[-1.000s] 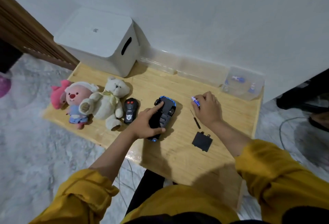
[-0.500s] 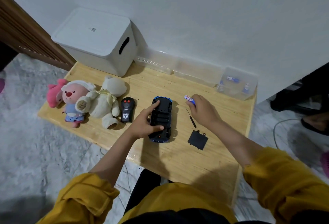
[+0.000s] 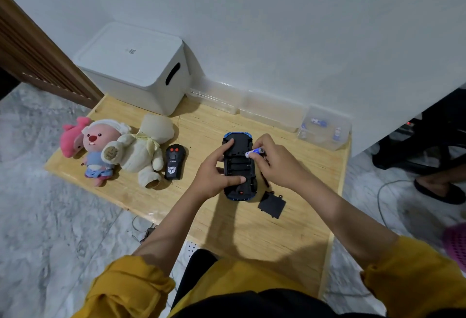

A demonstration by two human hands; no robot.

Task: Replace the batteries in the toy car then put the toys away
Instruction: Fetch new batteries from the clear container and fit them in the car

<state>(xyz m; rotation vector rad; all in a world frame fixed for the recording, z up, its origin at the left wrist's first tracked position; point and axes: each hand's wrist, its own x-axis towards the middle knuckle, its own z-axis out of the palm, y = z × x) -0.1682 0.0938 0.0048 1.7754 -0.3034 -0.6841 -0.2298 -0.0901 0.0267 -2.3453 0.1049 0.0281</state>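
The blue toy car (image 3: 239, 166) lies upside down mid-table, its battery bay open. My left hand (image 3: 214, 173) grips the car from its left side, thumb on the underside. My right hand (image 3: 274, 161) pinches a blue and white battery (image 3: 254, 152) at the bay's upper right edge. The black battery cover (image 3: 271, 204) lies on the wood to the lower right of the car. A thin screwdriver lies under my right hand, mostly hidden. The black remote (image 3: 174, 162) rests left of the car.
A pink plush (image 3: 95, 146) and a cream teddy bear (image 3: 143, 146) lie at the table's left. A white lidded storage box (image 3: 133, 65) stands at the back left. Clear trays line the wall; the right one (image 3: 324, 128) holds batteries. The wooden table (image 3: 252, 237) ends near my lap.
My right hand has carried the battery leftward from the table onto the car's open bay. My left hand has turned the car straight and holds it steady.
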